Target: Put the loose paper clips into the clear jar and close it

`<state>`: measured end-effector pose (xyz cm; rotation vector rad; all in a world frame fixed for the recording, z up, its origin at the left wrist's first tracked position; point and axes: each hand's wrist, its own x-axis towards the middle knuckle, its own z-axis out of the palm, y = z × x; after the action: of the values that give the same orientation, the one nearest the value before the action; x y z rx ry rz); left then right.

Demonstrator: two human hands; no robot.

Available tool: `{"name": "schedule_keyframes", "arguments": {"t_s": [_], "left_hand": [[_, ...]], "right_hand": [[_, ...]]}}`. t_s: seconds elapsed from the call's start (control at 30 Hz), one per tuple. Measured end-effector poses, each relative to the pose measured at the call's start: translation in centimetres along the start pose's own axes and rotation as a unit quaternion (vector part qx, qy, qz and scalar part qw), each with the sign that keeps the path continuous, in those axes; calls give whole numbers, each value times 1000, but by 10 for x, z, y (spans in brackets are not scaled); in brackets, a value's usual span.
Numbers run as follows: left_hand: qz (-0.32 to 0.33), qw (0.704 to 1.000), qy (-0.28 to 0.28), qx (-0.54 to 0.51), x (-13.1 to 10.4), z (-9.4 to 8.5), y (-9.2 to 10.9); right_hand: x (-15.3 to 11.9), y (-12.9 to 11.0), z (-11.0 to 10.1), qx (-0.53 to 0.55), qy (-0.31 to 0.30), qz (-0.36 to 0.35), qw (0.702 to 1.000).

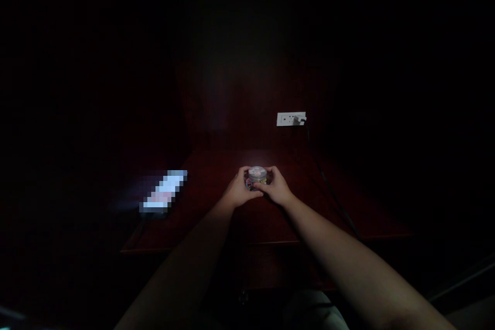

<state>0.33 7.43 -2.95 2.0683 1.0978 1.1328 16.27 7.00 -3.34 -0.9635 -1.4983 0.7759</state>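
A small round container (257, 172) with a pale, see-through top and colourful patches around its lower part is between my two hands, over the dark red table. My left hand (240, 189) is closed around its left side, thumb along the near edge. From the right, my right hand (277, 185) grips it, with the thumb across the front. Fingers on the far side are mostly hidden. In this dim light I cannot make out what the colourful patches are, nor whether the container rests on the table.
On the dark red table (209, 165), a lit phone-like screen (165, 192), blurred into blocks, lies to the left. A white wall socket (285, 119) holds a plug (300, 119). Its dark cable (328, 183) runs down across the table's right side. The surroundings are nearly black.
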Motion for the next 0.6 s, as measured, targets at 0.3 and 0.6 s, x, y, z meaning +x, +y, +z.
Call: {"name": "schedule_keyframes", "arguments": {"t_s": [0.3, 0.6], "left_hand": [[-12, 1000, 16, -22, 2, 4, -5], [30, 998, -12, -61, 2, 3, -7]], "right_hand": [[1, 2, 1, 22, 24, 10, 999], [1, 4, -1, 61, -7, 27, 998]]}}
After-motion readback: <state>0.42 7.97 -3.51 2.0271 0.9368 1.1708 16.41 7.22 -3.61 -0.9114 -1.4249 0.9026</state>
